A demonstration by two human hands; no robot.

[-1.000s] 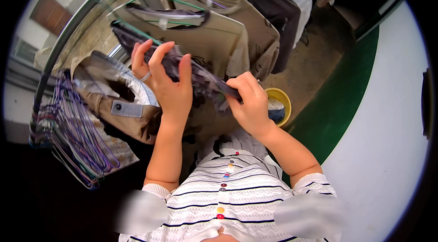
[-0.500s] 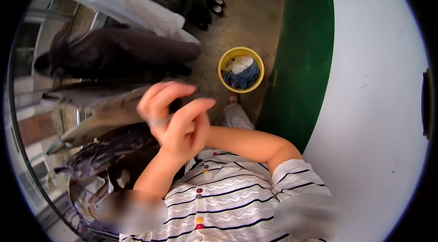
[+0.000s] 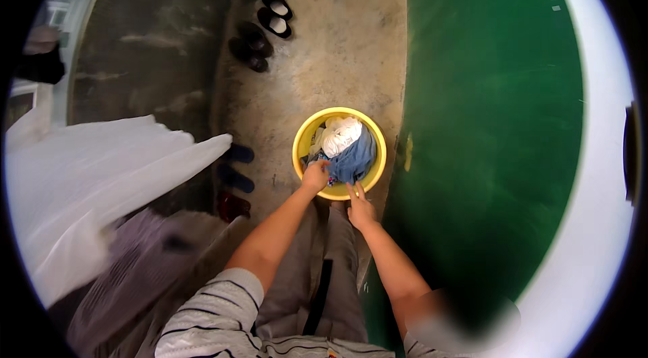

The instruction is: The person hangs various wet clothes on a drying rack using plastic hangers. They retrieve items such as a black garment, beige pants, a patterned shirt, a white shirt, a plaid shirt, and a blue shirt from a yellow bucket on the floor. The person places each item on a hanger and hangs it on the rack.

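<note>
Head view, looking straight down at the floor. Far left: white cloth (image 3: 101, 175) hanging, a grey garment (image 3: 135, 270) below it, dark shoes (image 3: 260, 27) lined along the concrete floor (image 3: 337, 47). Centre: yellow basin (image 3: 302, 138) on the floor at the feet, holding a white garment (image 3: 341, 134) on top of a blue garment (image 3: 354, 159). Left hand (image 3: 315, 175) is at the near rim, fingers curled into the blue cloth, apparently pinching it. Right hand (image 3: 360, 206) sits just outside the near rim, fingers (image 3: 356, 190) extended and loose, touching the basin edge, holding nothing. Judgement: to lift cleanly, take one piece only, gather a firm bunch before pulling, steady the basin with the free hand so it does not tip. Right: green painted floor (image 3: 486, 121).
</note>
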